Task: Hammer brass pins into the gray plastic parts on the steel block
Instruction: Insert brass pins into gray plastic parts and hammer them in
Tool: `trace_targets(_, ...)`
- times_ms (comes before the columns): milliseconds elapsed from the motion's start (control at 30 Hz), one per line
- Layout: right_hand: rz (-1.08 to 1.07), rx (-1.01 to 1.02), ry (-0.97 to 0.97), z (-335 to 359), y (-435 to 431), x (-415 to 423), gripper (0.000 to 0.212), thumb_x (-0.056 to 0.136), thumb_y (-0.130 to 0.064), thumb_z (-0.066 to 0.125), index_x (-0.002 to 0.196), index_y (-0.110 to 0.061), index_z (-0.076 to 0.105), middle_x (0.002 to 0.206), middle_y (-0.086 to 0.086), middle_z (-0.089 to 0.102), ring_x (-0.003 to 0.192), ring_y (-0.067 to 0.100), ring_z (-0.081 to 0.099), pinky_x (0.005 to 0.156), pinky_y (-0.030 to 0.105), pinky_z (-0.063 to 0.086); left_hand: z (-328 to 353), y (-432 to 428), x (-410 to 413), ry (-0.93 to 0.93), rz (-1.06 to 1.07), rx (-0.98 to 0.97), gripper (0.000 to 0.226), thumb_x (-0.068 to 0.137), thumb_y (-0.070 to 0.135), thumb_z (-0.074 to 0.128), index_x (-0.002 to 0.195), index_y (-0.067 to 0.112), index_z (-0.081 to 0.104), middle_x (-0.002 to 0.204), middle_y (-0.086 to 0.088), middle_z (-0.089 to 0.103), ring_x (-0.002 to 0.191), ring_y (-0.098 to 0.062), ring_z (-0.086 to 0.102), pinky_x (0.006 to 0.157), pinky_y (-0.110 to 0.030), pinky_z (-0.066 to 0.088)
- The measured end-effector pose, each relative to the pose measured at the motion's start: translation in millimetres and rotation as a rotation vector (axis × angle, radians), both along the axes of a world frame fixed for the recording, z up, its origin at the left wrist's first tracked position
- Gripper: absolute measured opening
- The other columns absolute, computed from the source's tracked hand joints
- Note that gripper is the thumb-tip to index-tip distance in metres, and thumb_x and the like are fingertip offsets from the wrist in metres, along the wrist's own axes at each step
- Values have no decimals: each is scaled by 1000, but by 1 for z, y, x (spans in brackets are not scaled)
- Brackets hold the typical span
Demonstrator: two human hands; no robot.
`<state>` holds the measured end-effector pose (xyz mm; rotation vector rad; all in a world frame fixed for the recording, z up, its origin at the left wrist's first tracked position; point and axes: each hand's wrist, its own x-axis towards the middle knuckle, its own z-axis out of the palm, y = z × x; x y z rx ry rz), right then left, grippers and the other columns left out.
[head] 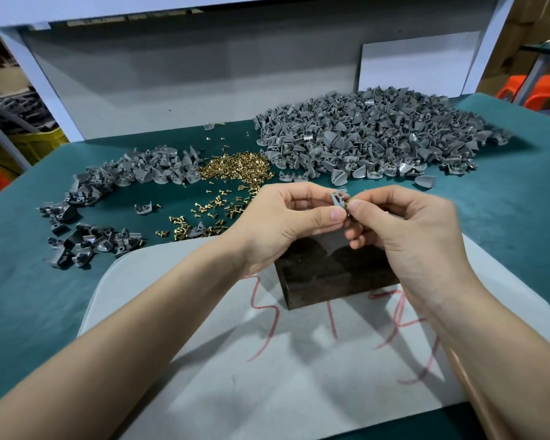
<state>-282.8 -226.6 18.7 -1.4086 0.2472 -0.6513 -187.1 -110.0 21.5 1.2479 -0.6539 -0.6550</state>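
Seating step: a pin is being fitted by hand into one gray plastic part (pixel 339 200), held up in the air above the steel block (pixel 334 268); hammering on this piece has, by my reading, not begun.
Small pile, far left: loose gray parts (pixel 115 185) spread over the green tabletop (pixel 29 281), seemingly the unpinned stock.
Brass pins (pixel 235 168): a heap between the two gray piles, with strays scattered toward the block.
Left hand (pixel 286 223): its grip pinches the lower left edge of the gray part between thumb and forefinger, the other fingers curled behind.
Part against the grip: it stands upright between the two thumbs, its round hole showing above the fingertips.
Right hand (pixel 407 236): its grip is closed at the part's right edge, where a glint of brass (pixel 347 205) shows; whether that pin is already in its hole I cannot tell.
Steel block: dark, resting on a pale sheet (pixel 267 376) marked in red, directly below the hands and bare on the part of its top that shows.
Large pile, right: many more gray parts (pixel 378 134), some showing brass.
Next move: lower the part flat onto the block, keep it steady with the left grip, and free the right hand for the hammer; a pale handle (pixel 477 395) lies under the right forearm, possibly the hammer's.
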Motion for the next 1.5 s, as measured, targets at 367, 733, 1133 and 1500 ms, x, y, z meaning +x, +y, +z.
trace_targets(367, 59, 23, 31, 2, -4, -1, 19, 79, 4, 68, 65, -10, 68, 53, 7, 64, 45, 13, 59, 45, 18, 48, -2, 0, 0, -22, -11, 20, 24, 62, 4, 67, 87, 5, 67, 76, -2, 72, 70, -10, 69, 70, -19, 56)
trace_targets(733, 159, -20, 81, 9, -14, -5, 9, 78, 5, 65, 72, -1, 68, 56, 10, 66, 48, 15, 63, 49, 19, 53, 0, 0, 0, -28, -33, 20, 31, 64, 5, 67, 95, 6, 69, 84, -3, 74, 77, -11, 71, 73, -18, 56)
trace_targets(1133, 70, -355, 86, 8, -16, -6, 14, 81, 1, 68, 71, -9, 68, 55, 8, 67, 46, 15, 63, 46, 16, 48, 0, 0, -1, -16, -38, 10, 27, 65, 7, 66, 91, 6, 70, 83, -1, 74, 75, -10, 70, 71, -16, 55)
trace_targets(1500, -92, -671, 45, 1, -16, -6, 17, 77, -6, 71, 69, -21, 68, 57, -5, 68, 44, 10, 64, 48, 32, 56, 0, 0, -2, -44, -36, 34, 30, 64, 7, 66, 94, 7, 69, 81, 1, 74, 73, -7, 68, 70, -15, 54)
